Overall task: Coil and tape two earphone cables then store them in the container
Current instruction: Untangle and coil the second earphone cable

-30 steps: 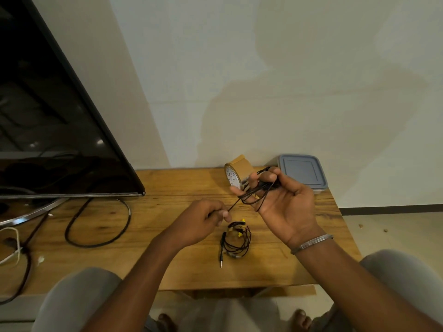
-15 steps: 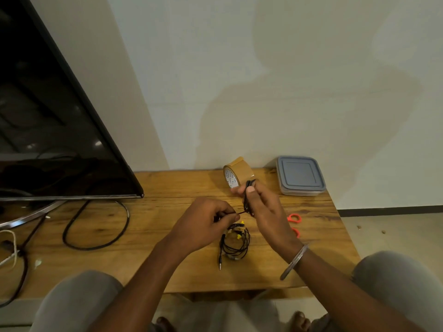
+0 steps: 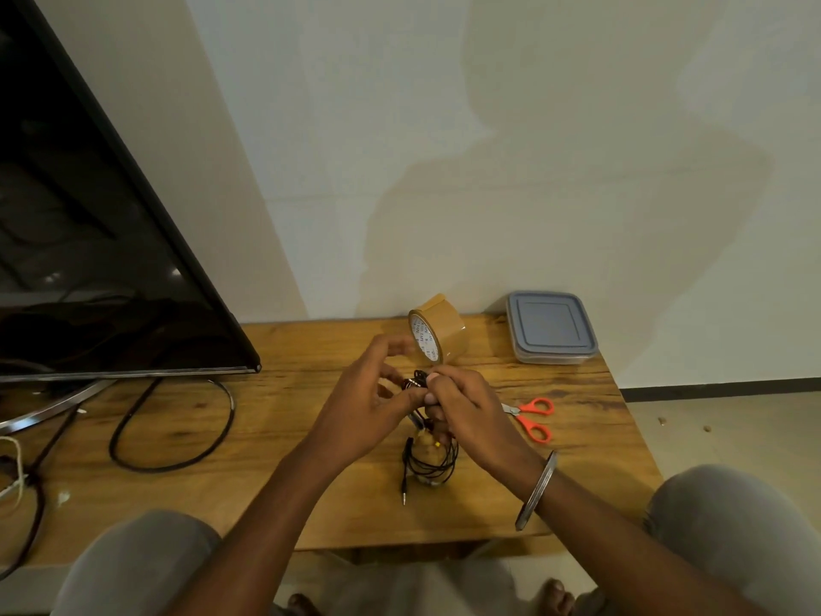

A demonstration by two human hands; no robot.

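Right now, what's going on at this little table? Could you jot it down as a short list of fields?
Setting: wooden table against a pale wall
Left hand: pinching the cable in hand
Right hand: closed on the cable in hand
Cable in hand: black earphone cable, bunched between both hands
Coiled cable: lying on the table, with a brown wrap
Tape roll: brown, standing on edge behind the hands
Container: grey lid on, at the far right corner
Scissors: orange handles, right of the hands
Television: dark screen, far left
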